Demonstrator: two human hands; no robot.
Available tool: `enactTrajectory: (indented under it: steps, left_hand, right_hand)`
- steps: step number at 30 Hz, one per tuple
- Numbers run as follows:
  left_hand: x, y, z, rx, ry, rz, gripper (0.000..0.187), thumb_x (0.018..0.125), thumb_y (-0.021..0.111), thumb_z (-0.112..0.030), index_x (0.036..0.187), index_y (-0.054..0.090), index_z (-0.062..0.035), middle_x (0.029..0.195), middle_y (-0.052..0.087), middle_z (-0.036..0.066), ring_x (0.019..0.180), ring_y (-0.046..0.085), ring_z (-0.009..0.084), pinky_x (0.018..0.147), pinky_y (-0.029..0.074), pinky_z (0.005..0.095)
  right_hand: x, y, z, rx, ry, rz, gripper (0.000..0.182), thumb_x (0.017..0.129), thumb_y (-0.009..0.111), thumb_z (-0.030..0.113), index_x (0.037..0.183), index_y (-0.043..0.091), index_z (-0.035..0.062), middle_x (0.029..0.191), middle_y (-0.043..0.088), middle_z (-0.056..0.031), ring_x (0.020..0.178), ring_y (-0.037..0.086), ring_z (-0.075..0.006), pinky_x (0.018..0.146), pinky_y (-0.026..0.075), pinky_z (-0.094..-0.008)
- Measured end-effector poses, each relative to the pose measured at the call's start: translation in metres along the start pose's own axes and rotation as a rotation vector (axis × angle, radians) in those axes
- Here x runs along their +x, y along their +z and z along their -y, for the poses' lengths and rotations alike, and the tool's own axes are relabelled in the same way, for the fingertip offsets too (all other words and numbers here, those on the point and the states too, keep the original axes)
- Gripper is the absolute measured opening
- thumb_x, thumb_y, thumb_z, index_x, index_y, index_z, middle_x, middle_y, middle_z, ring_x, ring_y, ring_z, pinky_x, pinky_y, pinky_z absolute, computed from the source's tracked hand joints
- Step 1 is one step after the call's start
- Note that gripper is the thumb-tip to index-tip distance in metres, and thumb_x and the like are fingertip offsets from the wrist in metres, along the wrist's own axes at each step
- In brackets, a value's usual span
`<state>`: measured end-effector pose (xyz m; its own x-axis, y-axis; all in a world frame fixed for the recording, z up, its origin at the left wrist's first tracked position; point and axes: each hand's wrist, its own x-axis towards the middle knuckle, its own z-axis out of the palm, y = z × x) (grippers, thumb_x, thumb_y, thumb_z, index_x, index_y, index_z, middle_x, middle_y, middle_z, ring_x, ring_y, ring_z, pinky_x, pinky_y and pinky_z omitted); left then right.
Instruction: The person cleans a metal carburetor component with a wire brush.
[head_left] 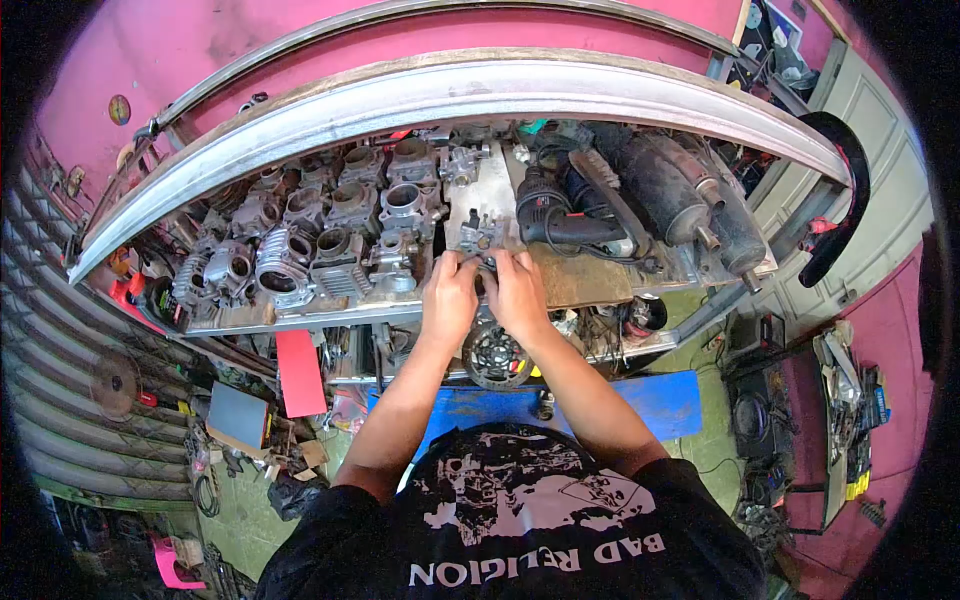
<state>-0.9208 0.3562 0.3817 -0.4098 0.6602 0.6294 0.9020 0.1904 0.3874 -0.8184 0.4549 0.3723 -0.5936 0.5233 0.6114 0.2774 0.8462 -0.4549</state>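
My left hand (451, 292) and my right hand (516, 288) meet at the front edge of the shelf, fingers curled inward. Between the fingertips is a small dark metallic part, mostly covered by the fingers, so its kind cannot be made out. Just beyond the hands lies a small metal part with a dark upright piece (474, 222), on a pale board (492, 180). Left of my left hand stand several grey engine cylinders (284, 262) in rows. A dark power tool (575, 225) lies to the right of my right hand.
A white curved beam (460, 88) crosses above the shelf. Dark exhaust mufflers (668, 190) and a brush (597, 170) lie at the right. Below the shelf are a round metal disc (497, 355) and a blue board (655, 403). A red panel (301, 373) hangs lower left.
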Motion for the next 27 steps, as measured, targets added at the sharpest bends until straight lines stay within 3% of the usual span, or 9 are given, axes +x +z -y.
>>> enactTrajectory:
  steps: [5, 7, 11, 13, 14, 17, 27]
  left_hand:
    - [0.009, 0.010, 0.011, -0.021, 0.074, -0.116, 0.029, 0.081, 0.065, 0.001, 0.109, 0.073, -0.0053, 0.113, 0.065, 0.011, 0.100, 0.065, 0.0324, 0.083, 0.057, 0.0442]
    - [0.017, 0.016, 0.016, 0.031, 0.075, -0.162, 0.027, 0.083, 0.064, -0.001, 0.109, 0.072, -0.0072, 0.109, 0.068, 0.008, 0.099, 0.066, 0.0309, 0.081, 0.057, 0.0422]
    - [0.033, 0.022, 0.020, 0.111, 0.011, -0.077, 0.027, 0.085, 0.064, -0.004, 0.110, 0.071, -0.0090, 0.104, 0.072, 0.007, 0.096, 0.069, 0.0296, 0.078, 0.058, 0.0407]
    - [0.043, 0.027, 0.024, 0.118, -0.034, -0.085, 0.024, 0.085, 0.065, -0.007, 0.109, 0.071, -0.0092, 0.102, 0.073, 0.007, 0.090, 0.072, 0.0298, 0.074, 0.059, 0.0405]
    - [0.047, 0.028, 0.024, 0.124, -0.045, -0.098, 0.019, 0.087, 0.063, -0.009, 0.105, 0.070, -0.0089, 0.099, 0.073, 0.009, 0.083, 0.074, 0.0317, 0.072, 0.059, 0.0422]
    - [0.063, 0.031, 0.027, 0.147, -0.110, -0.017, 0.015, 0.089, 0.060, -0.010, 0.100, 0.070, -0.0095, 0.099, 0.073, 0.011, 0.081, 0.074, 0.0329, 0.070, 0.059, 0.0441]
    - [0.102, 0.049, 0.041, 0.183, -0.233, 0.078, 0.019, 0.094, 0.055, -0.015, 0.099, 0.072, -0.0107, 0.094, 0.074, 0.016, 0.085, 0.074, 0.0375, 0.074, 0.059, 0.0504]
  right_hand:
    - [0.011, 0.027, -0.013, 0.282, 0.147, 0.006, 0.034, 0.086, 0.071, 0.009, 0.118, 0.060, 0.0062, 0.103, 0.069, -0.0185, 0.097, 0.063, -0.0401, 0.085, 0.049, -0.0511]
    - [0.022, 0.026, -0.012, 0.091, 0.012, -0.024, 0.035, 0.085, 0.071, 0.007, 0.118, 0.059, 0.0062, 0.103, 0.068, -0.0189, 0.095, 0.063, -0.0409, 0.084, 0.050, -0.0506]
    - [0.043, 0.033, -0.013, -0.035, 0.060, 0.029, 0.029, 0.086, 0.070, 0.010, 0.114, 0.062, 0.0062, 0.104, 0.069, -0.0188, 0.096, 0.064, -0.0389, 0.085, 0.052, -0.0489]
    - [0.054, 0.043, -0.017, -0.206, 0.002, -0.043, 0.023, 0.087, 0.069, 0.015, 0.108, 0.065, 0.0066, 0.105, 0.069, -0.0186, 0.096, 0.065, -0.0367, 0.085, 0.053, -0.0470]
    - [0.061, 0.049, -0.020, -0.276, 0.004, -0.004, 0.018, 0.090, 0.063, 0.017, 0.104, 0.067, 0.0063, 0.104, 0.071, -0.0162, 0.097, 0.066, -0.0346, 0.085, 0.055, -0.0447]
    - [0.082, 0.051, -0.014, -0.343, 0.113, 0.144, 0.018, 0.090, 0.059, 0.015, 0.101, 0.068, 0.0048, 0.098, 0.074, -0.0146, 0.098, 0.067, -0.0329, 0.083, 0.056, -0.0446]
    - [0.123, 0.055, -0.031, -0.453, 0.000, 0.207, 0.020, 0.090, 0.055, 0.016, 0.098, 0.072, 0.0085, 0.091, 0.076, -0.0144, 0.103, 0.068, -0.0312, 0.084, 0.057, -0.0442]
